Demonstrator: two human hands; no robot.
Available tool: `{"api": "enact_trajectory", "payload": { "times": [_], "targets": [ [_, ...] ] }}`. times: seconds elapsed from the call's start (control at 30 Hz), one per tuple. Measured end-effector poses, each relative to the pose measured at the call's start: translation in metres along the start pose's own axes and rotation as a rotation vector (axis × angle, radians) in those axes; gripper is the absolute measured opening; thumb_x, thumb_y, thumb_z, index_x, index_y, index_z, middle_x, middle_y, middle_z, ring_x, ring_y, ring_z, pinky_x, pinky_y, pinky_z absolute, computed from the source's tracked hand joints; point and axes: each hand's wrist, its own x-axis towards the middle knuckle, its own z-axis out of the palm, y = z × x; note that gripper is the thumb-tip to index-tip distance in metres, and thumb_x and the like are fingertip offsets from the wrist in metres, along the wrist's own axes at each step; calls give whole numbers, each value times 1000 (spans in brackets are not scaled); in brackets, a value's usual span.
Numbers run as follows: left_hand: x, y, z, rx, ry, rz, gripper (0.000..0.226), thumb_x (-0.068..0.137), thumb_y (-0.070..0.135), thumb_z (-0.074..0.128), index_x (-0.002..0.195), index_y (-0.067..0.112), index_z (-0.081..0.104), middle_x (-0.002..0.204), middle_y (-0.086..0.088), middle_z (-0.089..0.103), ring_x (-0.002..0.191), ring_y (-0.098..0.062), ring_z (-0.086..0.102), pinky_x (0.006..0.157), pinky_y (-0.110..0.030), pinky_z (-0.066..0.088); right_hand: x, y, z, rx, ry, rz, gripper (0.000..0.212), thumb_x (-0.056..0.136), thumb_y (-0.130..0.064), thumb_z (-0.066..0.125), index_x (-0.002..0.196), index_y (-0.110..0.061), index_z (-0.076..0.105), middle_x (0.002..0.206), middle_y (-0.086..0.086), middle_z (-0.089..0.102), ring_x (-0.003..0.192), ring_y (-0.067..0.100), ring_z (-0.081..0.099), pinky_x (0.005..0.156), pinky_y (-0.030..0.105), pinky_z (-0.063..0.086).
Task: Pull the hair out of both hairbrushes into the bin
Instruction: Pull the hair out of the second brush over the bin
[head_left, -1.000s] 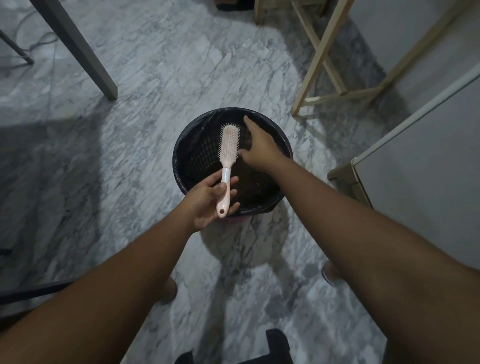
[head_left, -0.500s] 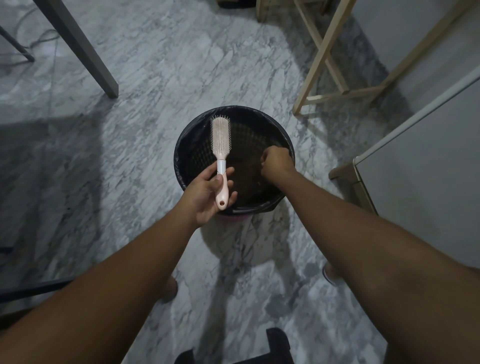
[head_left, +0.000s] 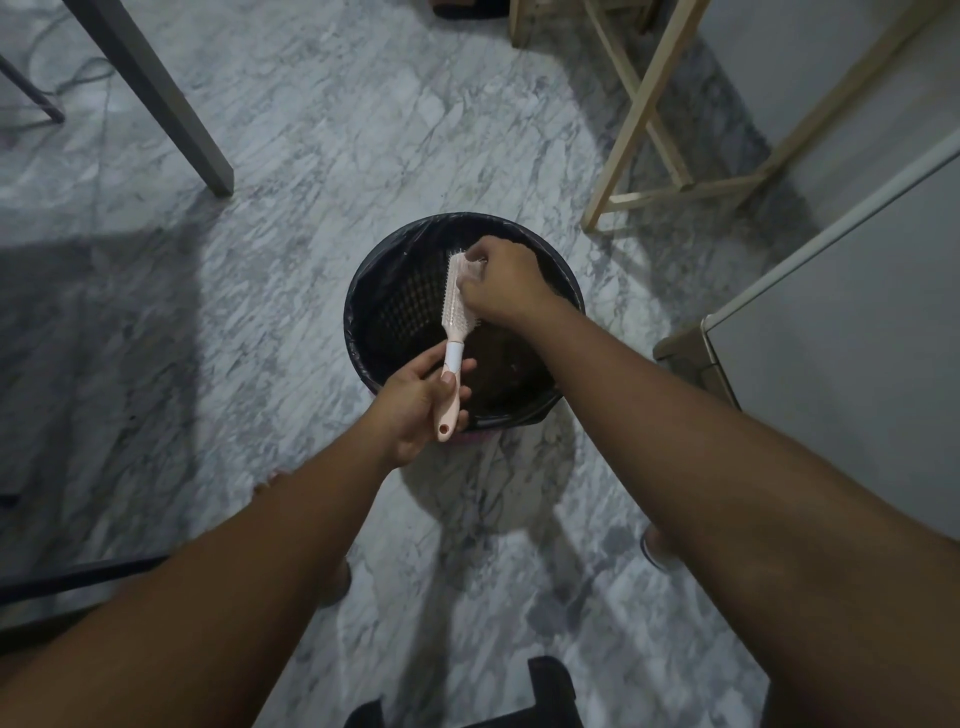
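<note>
A pink hairbrush (head_left: 453, 322) with a white collar is held over the round bin (head_left: 363, 291), which has a black liner. My left hand (head_left: 415, 410) grips the brush handle, bristle head pointing away from me. My right hand (head_left: 501, 283) is over the bin at the top of the bristle head, its fingers curled and pinching at the bristles. Any hair between the fingers is too small to make out. Only one brush is in view.
The bin stands on a grey marble floor (head_left: 291, 171). A grey table leg (head_left: 156, 98) is at the far left, a pale wooden frame (head_left: 639, 119) at the far right, and a grey cabinet (head_left: 852, 332) at the right. A dark object (head_left: 550, 691) lies near my feet.
My right hand rose from low inside the bin back up to the tip of the brush head. The brush tilted slightly right in my left hand.
</note>
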Motion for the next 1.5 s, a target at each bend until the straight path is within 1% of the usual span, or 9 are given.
{"api": "enact_trajectory", "payload": {
  "times": [0.37,0.5,0.67,0.9,1.07,1.17,1.23,1.37,1.5],
  "targets": [
    [2,-8,-2,125,41,23,41,100,0,48,135,21,55,120,-4,70,79,-16,59,63,-36,51,8,3,6,-132,44,95,18,90,-20,66,95,-4,72,96,14,71,88,28,69,83,38,58],
    [1,-9,9,-46,32,-5,38,102,2,45,137,14,53,120,-7,68,76,-16,58,57,-34,50,3,1,3,152,168,53,15,93,-18,64,89,-5,70,86,5,70,79,18,67,77,28,55],
    [2,-7,7,-97,23,-18,39,102,1,45,138,14,52,121,-7,68,77,-17,59,59,-35,51,8,-6,-18,467,367,24,12,93,-16,62,86,-9,68,72,1,67,69,19,70,70,41,60],
    [3,1,2,-108,27,11,40,102,2,45,139,15,51,124,-4,66,82,-17,58,61,-36,52,7,15,-31,503,663,29,14,95,-19,59,88,-9,66,77,-2,65,73,17,64,68,25,52],
    [1,7,3,-98,5,14,39,102,2,45,137,16,53,127,-5,65,84,-17,57,62,-36,52,-4,44,-11,213,205,279,20,85,-2,52,96,-14,64,93,4,58,86,17,57,77,27,45],
    [1,5,5,-85,-8,-4,37,102,3,45,135,17,55,124,-5,67,82,-17,58,62,-37,52,-14,32,-4,450,44,319,55,93,-30,59,143,-19,40,135,9,53,120,21,55,100,40,49],
    [1,4,5,-79,-23,-14,37,101,3,46,133,18,56,123,-5,69,80,-17,59,62,-37,52,-17,21,-2,674,-63,290,67,93,-35,63,150,-19,32,136,9,55,119,21,58,91,43,56],
    [0,4,5,-74,-30,-8,36,101,2,46,132,19,57,122,-6,68,78,-16,59,61,-36,53,-18,16,-5,689,-69,200,29,89,-16,72,113,-1,69,102,20,72,91,26,72,70,32,62],
    [-2,3,4,-71,-3,0,38,102,2,45,135,17,55,122,-6,67,78,-16,58,60,-35,53,-13,16,-13,488,108,198,18,87,-21,74,91,-4,74,77,11,73,57,14,67,51,14,54]
  ]
}}
